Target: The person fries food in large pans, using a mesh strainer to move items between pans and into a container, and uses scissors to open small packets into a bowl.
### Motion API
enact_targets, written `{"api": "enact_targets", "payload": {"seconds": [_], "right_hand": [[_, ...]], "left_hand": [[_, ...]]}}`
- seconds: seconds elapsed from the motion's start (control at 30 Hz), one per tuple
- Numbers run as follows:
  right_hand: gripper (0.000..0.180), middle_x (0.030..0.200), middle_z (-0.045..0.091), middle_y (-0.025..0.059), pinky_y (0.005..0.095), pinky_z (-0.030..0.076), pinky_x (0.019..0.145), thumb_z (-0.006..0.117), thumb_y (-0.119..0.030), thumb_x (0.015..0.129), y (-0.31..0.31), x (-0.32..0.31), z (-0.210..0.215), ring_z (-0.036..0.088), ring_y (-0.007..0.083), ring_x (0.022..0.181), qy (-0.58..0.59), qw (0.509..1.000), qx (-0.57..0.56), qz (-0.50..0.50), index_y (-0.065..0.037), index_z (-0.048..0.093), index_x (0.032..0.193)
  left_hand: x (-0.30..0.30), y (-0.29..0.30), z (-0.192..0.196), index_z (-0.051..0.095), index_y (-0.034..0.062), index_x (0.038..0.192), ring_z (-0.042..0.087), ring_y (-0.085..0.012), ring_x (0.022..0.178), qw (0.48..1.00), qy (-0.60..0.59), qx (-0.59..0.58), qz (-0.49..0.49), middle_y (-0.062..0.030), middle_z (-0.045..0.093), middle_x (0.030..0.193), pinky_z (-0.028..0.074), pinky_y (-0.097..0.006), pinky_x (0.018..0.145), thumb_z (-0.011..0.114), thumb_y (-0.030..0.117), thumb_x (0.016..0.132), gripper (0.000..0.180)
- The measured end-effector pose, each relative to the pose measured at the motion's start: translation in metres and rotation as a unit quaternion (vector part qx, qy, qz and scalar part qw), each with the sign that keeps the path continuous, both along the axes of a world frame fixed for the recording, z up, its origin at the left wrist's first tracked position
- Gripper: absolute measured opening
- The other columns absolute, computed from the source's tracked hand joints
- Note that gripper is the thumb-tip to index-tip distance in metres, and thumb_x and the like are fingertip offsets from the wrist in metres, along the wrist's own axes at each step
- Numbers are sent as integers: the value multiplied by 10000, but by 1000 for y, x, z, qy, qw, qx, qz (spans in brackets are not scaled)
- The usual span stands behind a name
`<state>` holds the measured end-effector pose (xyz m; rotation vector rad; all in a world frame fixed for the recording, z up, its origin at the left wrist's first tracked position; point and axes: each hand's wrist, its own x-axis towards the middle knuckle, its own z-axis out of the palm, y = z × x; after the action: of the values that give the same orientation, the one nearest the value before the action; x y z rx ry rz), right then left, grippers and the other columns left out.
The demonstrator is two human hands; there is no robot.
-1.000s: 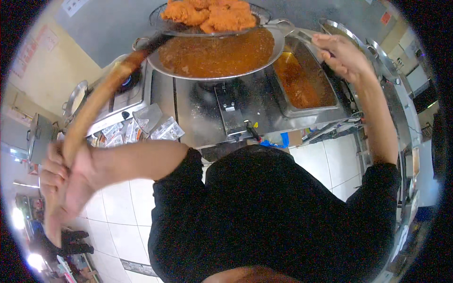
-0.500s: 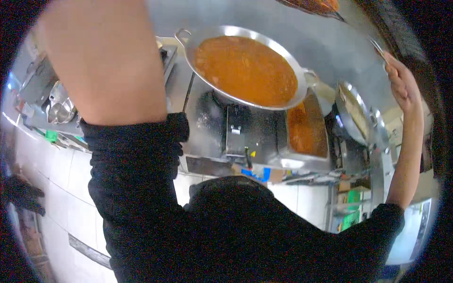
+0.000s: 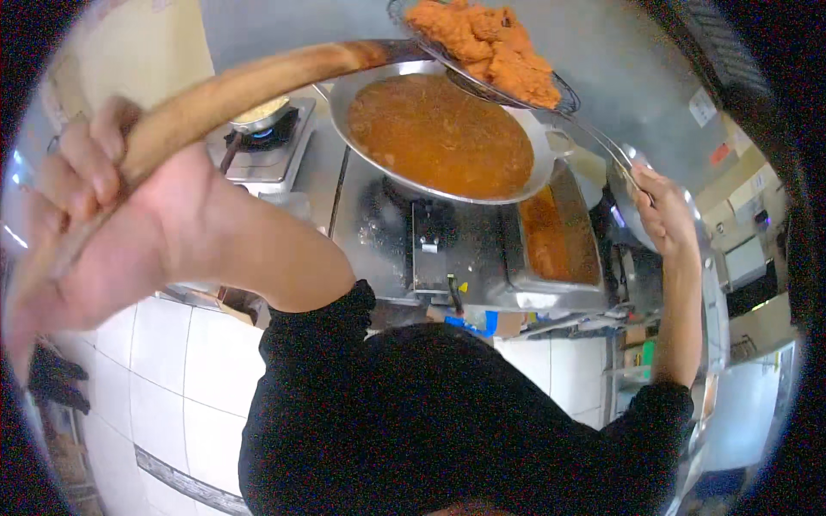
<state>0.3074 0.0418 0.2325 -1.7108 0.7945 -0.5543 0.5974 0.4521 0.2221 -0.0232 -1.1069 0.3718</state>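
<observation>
My left hand (image 3: 129, 215) is wrapped around a long wooden handle (image 3: 249, 86) that reaches up and to the right. Its dark far end meets the strainer, and I cannot tell what head it has. With my right hand (image 3: 662, 206) I grip the thin metal handle of a wire strainer (image 3: 564, 96). A heap of lumpy orange food (image 3: 499, 52) rests in the strainer. Both tools are above the far side of a big two-handled metal wok (image 3: 340, 125), which holds reddish-orange liquid (image 3: 439, 142).
Right of the wok, a rectangular tray (image 3: 559, 241) contains orange liquid. Another round metal pan (image 3: 632, 219) stands farther right, partly behind my arm. At the left, a small pan (image 3: 258, 116) sits over a blue burner flame (image 3: 261, 135). White tiles (image 3: 206, 361) cover the floor.
My left hand and the wooden handle have come into view at the left. The strainer with its orange heap and my right hand have moved down and left.
</observation>
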Motion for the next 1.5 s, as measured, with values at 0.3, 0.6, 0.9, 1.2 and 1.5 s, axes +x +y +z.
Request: {"api": "enact_targets", "payload": {"seconds": [0.3, 0.6, 0.9, 1.2, 1.5], "right_hand": [[169, 653, 508, -65, 166, 208, 324, 539, -256, 973, 4, -6, -22, 290, 0, 373, 9, 999, 2, -52, -108, 622, 975], [154, 605, 455, -61, 193, 184, 293, 498, -173, 983, -42, 20, 84, 298, 7, 382, 12, 995, -102, 12, -68, 557, 888], [163, 660, 548, 17, 210, 281, 335, 552, -162, 951, -27, 27, 112, 397, 50, 426, -34, 998, -33, 49, -16, 615, 990], [194, 624, 482, -67, 171, 193, 303, 544, -250, 976, -41, 1, -29, 303, -10, 378, 26, 996, -41, 76, -71, 597, 1030], [419, 625, 477, -45, 163, 205, 309, 530, -218, 986, -21, -5, -89, 297, -9, 367, 12, 994, 75, 74, 15, 485, 1331]], "left_hand": [[-6, 4, -38, 511, 139, 575, 338, -126, 388, 988, 117, -34, 91, 8, 405, 476, 314, -272, 437, 575, 847, 680, 719], [24, -19, 58, 451, 164, 574, 331, -128, 388, 934, 272, -118, 202, 9, 384, 475, 328, -278, 440, 550, 886, 657, 734], [25, -26, 77, 436, 156, 541, 328, -135, 396, 933, 260, -101, 227, 1, 375, 471, 321, -284, 448, 576, 879, 644, 744], [-12, -12, -11, 428, 140, 520, 310, -143, 404, 982, 106, -24, 154, -6, 355, 469, 293, -295, 453, 622, 857, 625, 750], [-33, -19, -60, 523, 100, 617, 315, -142, 450, 991, 51, 38, 115, -16, 404, 519, 271, -301, 512, 582, 808, 728, 719]]}}
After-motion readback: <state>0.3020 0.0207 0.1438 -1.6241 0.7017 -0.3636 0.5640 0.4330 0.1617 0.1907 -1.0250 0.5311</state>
